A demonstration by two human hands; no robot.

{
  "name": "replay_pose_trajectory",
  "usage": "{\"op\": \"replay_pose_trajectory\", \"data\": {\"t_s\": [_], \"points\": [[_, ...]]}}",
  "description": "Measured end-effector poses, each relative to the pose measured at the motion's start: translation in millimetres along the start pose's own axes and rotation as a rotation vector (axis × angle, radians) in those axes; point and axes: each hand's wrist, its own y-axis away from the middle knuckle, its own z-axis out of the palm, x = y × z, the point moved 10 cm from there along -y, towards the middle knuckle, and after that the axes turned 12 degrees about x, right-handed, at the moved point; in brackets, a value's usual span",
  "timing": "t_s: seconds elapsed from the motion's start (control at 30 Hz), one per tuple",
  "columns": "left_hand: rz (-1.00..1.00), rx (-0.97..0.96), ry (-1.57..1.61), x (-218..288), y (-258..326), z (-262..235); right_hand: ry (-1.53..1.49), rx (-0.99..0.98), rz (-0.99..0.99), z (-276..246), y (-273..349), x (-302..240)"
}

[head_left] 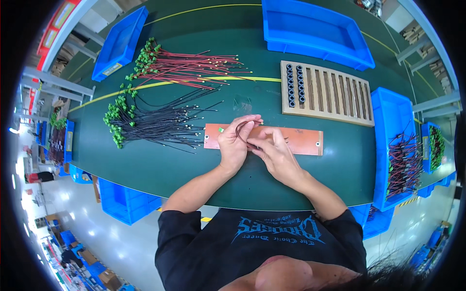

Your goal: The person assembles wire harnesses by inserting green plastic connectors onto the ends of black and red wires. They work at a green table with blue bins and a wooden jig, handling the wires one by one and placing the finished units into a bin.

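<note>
My left hand (233,148) is closed round a dark red wire (238,130) that bends in a loop between thumb and fingers. A small green connector (221,130) shows at the outer side of that hand. Fingertips of my right hand (277,154) pinch together close to the left thumb, on the same wire; its end is hidden by the fingers. Both hands are over an orange-brown board (306,140) with a hole near each end. Left of them lie black wires (165,123) with green connectors, and beyond those, red wires (189,70) with green connectors.
A slotted cardboard rack (332,92) holds two rows of black rings (291,85) at its left. Blue bins stand at the far left (119,43), at the back (315,29) and at the right (393,109), the last with bundled wires (405,162). The green table's (310,182) near edge curves before me.
</note>
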Motion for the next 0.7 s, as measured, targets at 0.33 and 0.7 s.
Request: {"op": "replay_pose_trajectory", "data": {"t_s": [0.33, 0.7], "points": [[-0.069, -0.052, 0.018, -9.4, -3.2, 5.3, -0.103, 0.080, 0.518, -42.6, -1.7, 81.1], [-0.130, -0.064, 0.048, -22.4, 1.4, 2.3, -0.204, 0.072, 0.578, -36.4, -1.3, 83.1]]}}
